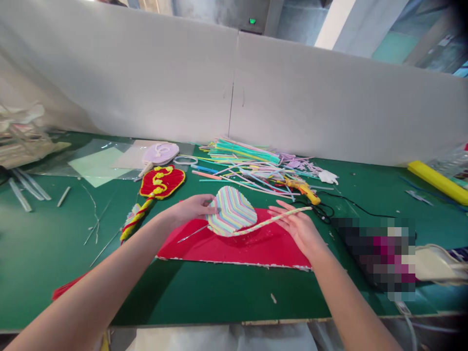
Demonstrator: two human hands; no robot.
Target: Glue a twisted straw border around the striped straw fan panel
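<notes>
My left hand [193,207] grips the left edge of a rounded fan face [236,210] covered in pastel zigzag stripes of pipe cleaners. A thin wire stem [190,235] sticks out from its lower left. From the bottom edge a twisted pastel pipe-cleaner strand [261,225] runs rightward. Its far part crosses the fingers of my right hand [300,229], which are stretched out and apart; the strand seems to rest against them. Both hands are over a red board [234,251] with worn white edges.
A red and yellow fan [163,183] with a braided handle lies left, below a lilac fan [161,153]. Loose pipe cleaners [244,151] are heaped behind. An orange glue gun [307,191] with a black cord lies right. A yellow bar [438,183] sits far right.
</notes>
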